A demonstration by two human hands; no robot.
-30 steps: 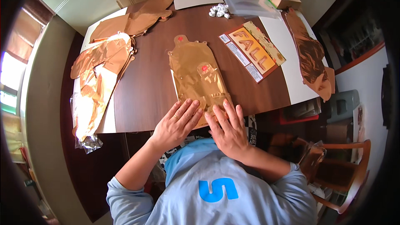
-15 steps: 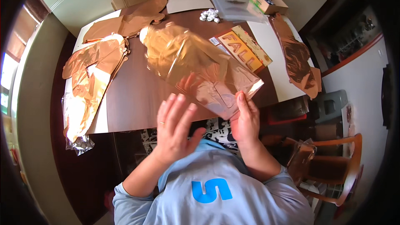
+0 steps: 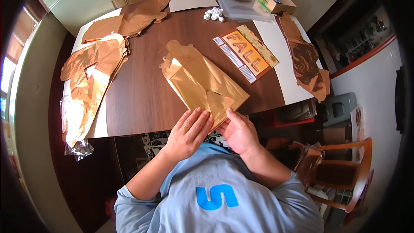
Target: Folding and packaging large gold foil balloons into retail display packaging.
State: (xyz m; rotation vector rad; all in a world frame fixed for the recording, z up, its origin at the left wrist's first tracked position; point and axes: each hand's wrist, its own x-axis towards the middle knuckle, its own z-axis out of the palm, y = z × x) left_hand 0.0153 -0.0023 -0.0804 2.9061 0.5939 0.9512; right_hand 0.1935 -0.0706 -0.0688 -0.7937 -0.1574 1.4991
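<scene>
A flat gold foil balloon (image 3: 198, 77) lies slantwise on the table in front of me, its tabbed end pointing away. Its near end reaches the table's front edge and shows a creased flap. My left hand (image 3: 188, 133) lies with outstretched fingers on the near left edge of the foil, a ring on one finger. At the near tip, my right hand (image 3: 239, 133) pinches the balloon, thumb on top and fingers partly hidden underneath. Beyond it to the right is an orange printed card (image 3: 246, 54) with balloon letters pictured on it.
More copper-coloured foil balloons lie at the left (image 3: 92, 82), back left (image 3: 129, 21) and right (image 3: 302, 56) of the wooden table (image 3: 138, 77). Small white bundles (image 3: 214, 14), a clear plastic sheet (image 3: 241, 6) and an open box (image 3: 276, 2) sit at the back. A wooden chair (image 3: 366, 168) stands right.
The foil balloon, raised and blurred before, has come down flat on the table. My left hand has moved from beside it onto its near edge; the right hand has shifted left and down.
</scene>
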